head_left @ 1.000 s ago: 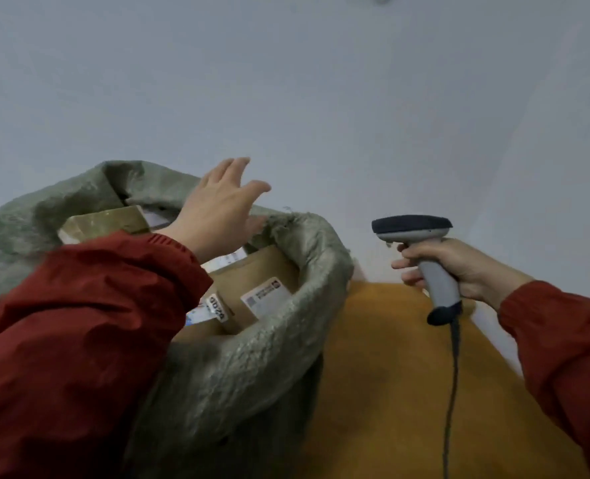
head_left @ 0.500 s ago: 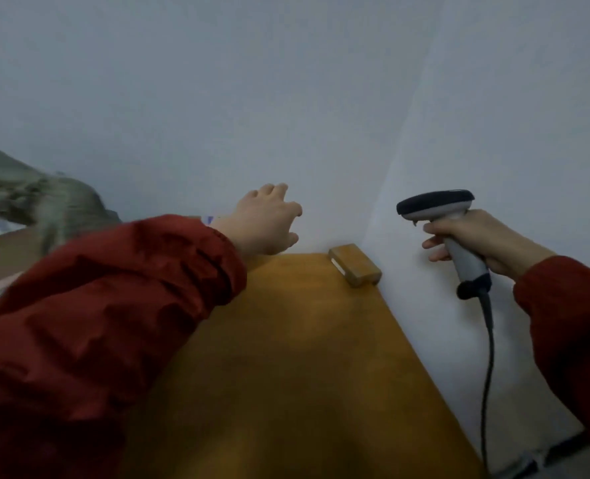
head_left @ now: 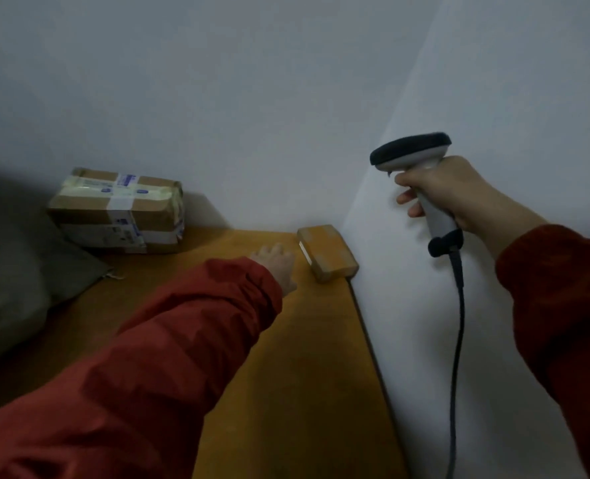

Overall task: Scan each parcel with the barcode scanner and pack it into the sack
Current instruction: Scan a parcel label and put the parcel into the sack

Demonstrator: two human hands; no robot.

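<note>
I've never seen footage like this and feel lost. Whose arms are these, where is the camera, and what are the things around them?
No machine here: a person wears a camera on the head, so the single view looks forward and down at their work. The right hand holds a corded barcode scanner by its handle, raised near the white wall. The left hand is stretched out, fingers open, toward a small brown parcel in the far corner of the orange-brown table; I cannot tell whether it touches. A larger taped parcel sits farther left, and the grey-green sack shows at the left edge.
</note>
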